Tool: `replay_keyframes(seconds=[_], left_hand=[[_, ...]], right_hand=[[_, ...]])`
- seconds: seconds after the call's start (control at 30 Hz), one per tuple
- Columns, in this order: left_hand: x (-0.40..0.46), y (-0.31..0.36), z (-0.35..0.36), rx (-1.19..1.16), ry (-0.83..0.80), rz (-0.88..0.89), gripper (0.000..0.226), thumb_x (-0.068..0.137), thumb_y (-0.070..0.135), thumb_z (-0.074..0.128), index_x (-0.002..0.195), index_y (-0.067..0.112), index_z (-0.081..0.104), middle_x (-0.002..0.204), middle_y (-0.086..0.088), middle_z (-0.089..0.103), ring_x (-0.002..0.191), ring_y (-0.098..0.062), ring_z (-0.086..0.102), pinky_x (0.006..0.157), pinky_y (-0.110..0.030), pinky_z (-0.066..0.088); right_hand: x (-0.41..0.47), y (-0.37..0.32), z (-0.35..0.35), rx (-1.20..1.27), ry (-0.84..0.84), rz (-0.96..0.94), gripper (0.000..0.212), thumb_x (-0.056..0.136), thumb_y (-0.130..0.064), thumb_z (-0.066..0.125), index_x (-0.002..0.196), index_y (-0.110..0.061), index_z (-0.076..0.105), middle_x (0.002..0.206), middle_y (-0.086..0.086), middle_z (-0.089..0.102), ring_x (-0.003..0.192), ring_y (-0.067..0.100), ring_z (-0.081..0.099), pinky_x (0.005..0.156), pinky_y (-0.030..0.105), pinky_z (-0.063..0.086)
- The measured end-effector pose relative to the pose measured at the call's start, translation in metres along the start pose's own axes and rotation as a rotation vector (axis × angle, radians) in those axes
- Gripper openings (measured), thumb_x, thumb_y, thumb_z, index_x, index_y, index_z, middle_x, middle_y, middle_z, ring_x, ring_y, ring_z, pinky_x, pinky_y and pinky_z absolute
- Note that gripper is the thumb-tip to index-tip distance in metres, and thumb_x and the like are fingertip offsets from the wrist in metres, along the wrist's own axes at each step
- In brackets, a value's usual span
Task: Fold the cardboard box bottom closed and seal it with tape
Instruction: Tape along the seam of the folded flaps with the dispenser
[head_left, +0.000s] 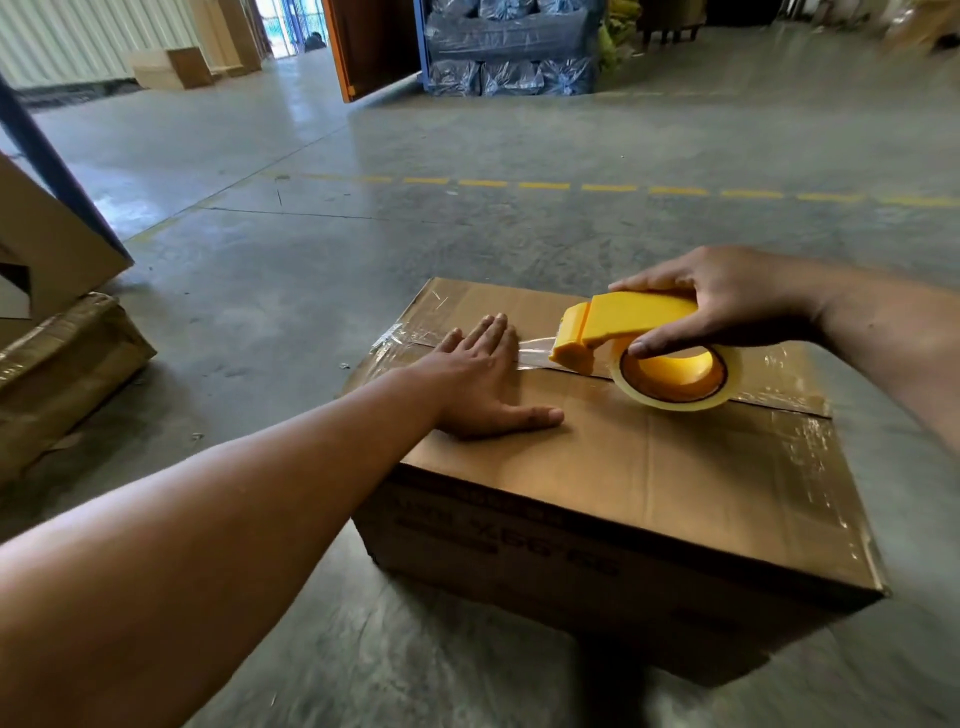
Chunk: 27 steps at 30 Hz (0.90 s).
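Note:
A brown cardboard box (649, 467) sits on the concrete floor with its flaps folded flat on top. My left hand (480, 379) lies flat with fingers spread on the left part of the centre seam, pressing down clear tape. My right hand (727, 306) grips a yellow tape dispenser (623, 325) holding a roll of clear tape (680, 376), which rests on the seam near the middle. A strip of clear tape (535, 353) stretches from the dispenser to my left fingers. Old shiny tape remnants show at the box's right edge.
Flattened and stacked cardboard (57, 358) lies at the left, under a leaning blue post (57, 171). A dashed yellow line (613, 188) crosses the floor beyond the box. Far back stand blue plastic-wrapped bundles (514, 57), an orange door (358, 47) and a small box (171, 67).

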<state>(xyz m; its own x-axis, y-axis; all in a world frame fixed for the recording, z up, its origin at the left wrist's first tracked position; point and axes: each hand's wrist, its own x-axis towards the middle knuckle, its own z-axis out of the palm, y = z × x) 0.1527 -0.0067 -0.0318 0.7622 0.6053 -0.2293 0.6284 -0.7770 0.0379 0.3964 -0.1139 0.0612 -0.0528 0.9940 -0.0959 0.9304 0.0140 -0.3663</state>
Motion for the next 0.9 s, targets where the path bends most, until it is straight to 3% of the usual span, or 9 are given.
replay_keyframes(seconds=[0.17, 0.37, 0.67, 0.9], left_hand=[[0.009, 0.029, 0.006, -0.081, 0.091, 0.021, 0.129, 0.066, 0.098, 0.028, 0.156, 0.015, -0.014, 0.164, -0.004, -0.018, 0.149, -0.015, -0.019, 0.123, -0.042, -0.005], [0.007, 0.025, 0.01, -0.09, 0.118, 0.01, 0.127, 0.066, 0.098, 0.028, 0.156, 0.019, -0.014, 0.164, -0.001, -0.016, 0.149, -0.013, -0.017, 0.123, -0.04, -0.004], [0.003, 0.023, 0.008, -0.115, 0.099, -0.009, 0.123, 0.068, 0.096, 0.031, 0.155, 0.023, -0.016, 0.164, 0.002, -0.018, 0.149, -0.01, -0.017, 0.121, -0.035, -0.007], [0.003, 0.025, 0.008, -0.069, 0.105, 0.003, 0.124, 0.068, 0.097, 0.026, 0.156, 0.018, -0.012, 0.165, 0.0, -0.016, 0.15, -0.011, -0.016, 0.122, -0.035, -0.006]], right_hand=[[-0.001, 0.001, 0.001, -0.035, 0.01, -0.005, 0.086, 0.063, -0.064, 0.068, 0.142, -0.039, 0.043, 0.145, -0.013, 0.044, 0.13, 0.014, 0.042, 0.092, 0.024, 0.031], [-0.017, 0.01, 0.009, 0.081, 0.167, -0.04, 0.078, 0.058, -0.069, 0.069, 0.131, -0.047, 0.053, 0.139, -0.017, 0.05, 0.125, 0.007, 0.045, 0.097, 0.025, 0.035], [-0.015, 0.008, 0.012, 0.117, 0.184, -0.044, 0.076, 0.059, -0.065, 0.07, 0.13, -0.042, 0.056, 0.141, -0.011, 0.051, 0.128, 0.015, 0.046, 0.1, 0.03, 0.037], [-0.037, 0.019, -0.001, 0.08, 0.134, 0.018, 0.061, 0.066, -0.052, 0.076, 0.125, -0.046, 0.058, 0.126, -0.024, 0.051, 0.114, 0.002, 0.044, 0.093, 0.022, 0.032]])
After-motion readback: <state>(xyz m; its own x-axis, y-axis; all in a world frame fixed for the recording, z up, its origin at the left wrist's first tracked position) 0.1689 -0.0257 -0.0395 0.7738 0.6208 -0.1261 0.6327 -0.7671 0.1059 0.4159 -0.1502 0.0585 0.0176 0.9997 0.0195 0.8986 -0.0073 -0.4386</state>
